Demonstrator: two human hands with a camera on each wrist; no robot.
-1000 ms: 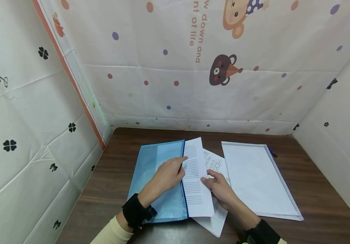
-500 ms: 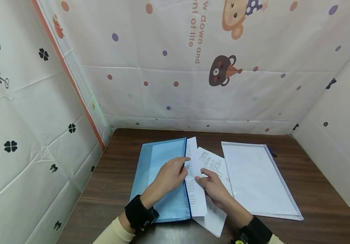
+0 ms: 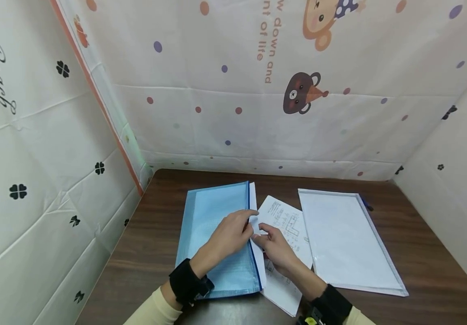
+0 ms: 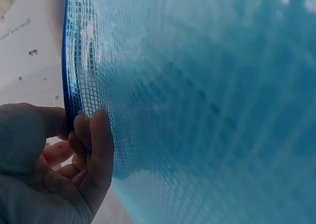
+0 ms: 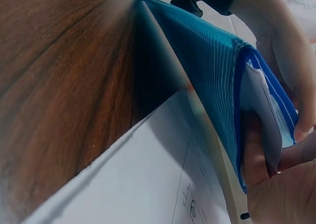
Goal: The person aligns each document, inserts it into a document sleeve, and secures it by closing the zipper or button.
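Because the blue folder's [image 3: 211, 212] mouth seems to need propping, the L grip [image 3: 229, 232] is closed on its zip edge [image 4: 70, 103], fingers curled, prob. to keep that lip up & clear of the contents. The R grip [image 3: 276, 246] is nearly closed too, pinching the white sheets [image 5: 264, 115] btwn thumb & fingers right at the mouth, prob. so they stay straight & don't snag. Most of the sheets sit inside; only a narrow strip shows past the zip edge. The folder is on the desk [image 3: 136, 280], open edge tipped up & facing the R grip, which suits sideways handling, I'd guess. Under the R grip, drawn-on papers [image 3: 284, 221] lie askew, maybe parked w/in reach. Further R, a white pouch [image 3: 349, 239] lies flat, prob. kept out of the way, w/ a dark pen-like thing [image 3: 367, 205] by its far corner.
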